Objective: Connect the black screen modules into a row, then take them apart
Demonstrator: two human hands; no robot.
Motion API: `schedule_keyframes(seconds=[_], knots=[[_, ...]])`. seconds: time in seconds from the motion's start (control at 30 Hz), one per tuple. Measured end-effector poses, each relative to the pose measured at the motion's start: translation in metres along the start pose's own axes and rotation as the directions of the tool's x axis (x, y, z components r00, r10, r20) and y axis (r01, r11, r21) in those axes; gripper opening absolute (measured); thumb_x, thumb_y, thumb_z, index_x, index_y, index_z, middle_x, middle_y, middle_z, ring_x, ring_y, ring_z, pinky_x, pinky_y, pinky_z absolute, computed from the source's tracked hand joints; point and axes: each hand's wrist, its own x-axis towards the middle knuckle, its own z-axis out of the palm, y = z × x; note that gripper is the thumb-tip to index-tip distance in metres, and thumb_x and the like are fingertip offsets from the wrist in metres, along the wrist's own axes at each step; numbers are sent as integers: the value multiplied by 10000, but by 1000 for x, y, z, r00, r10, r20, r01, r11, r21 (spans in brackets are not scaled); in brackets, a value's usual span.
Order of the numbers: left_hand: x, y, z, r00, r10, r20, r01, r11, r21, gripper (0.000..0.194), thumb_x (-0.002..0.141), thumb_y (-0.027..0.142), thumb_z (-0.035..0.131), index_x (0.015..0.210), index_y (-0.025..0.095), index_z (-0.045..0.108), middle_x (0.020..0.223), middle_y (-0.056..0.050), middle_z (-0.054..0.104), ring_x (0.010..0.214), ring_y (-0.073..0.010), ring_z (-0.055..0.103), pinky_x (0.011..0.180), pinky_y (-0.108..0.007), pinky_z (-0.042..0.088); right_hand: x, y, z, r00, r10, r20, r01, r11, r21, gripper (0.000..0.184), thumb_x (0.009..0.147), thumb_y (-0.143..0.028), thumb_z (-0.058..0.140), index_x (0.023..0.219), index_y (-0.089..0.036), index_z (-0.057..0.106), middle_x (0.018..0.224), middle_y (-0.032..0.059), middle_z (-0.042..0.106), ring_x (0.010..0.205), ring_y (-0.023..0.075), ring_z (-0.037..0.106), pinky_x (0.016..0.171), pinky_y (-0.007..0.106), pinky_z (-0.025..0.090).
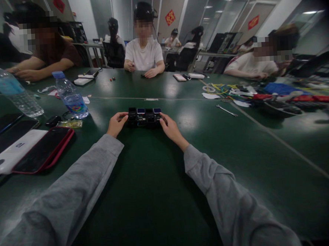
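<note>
A small black device with a row of blue-lit square tops lies on the dark green table, straight ahead of me. My left hand grips its left end with curled fingers. My right hand grips its right end the same way. Both arms reach out in grey sleeves.
To my left lie a phone in a red case, a white power bank, dark phones and two water bottles. Cables, tools and a blue cloth clutter the right side. Several people sit across and beside the table.
</note>
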Motion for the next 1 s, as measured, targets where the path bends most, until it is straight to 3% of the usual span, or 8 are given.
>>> schedule_keyframes(seconds=[0.6,0.73,1.0], knots=[[-3,11,2,1000,-13,-1,13,1000,24,259,826,303,643,1032,157,702,1058,-87,716,886,-185,669,860,-356,526,0,-3,1,1000,-2,10,3,1000,-24,420,1000,-370,399,1361,-178,496,1320,131,555,1243,259,519,1081,480,413],[-3,9,1,1000,-16,-2,16,1000,14,257,834,312,637,1040,173,702,1070,-82,709,901,-190,666,854,-360,527,-1,-4,1,999,-24,-23,22,998,-50,442,993,-391,406,1357,-155,493,1266,153,552,1202,270,525,1058,479,424],[-2,6,1,999,-2,-48,0,1000,-24,271,784,342,701,995,173,692,1052,-78,697,891,-184,655,836,-351,524,-3,-11,-4,999,-47,15,48,996,-70,383,989,-413,445,1317,-231,521,1209,116,542,1127,269,539,986,470,457]])
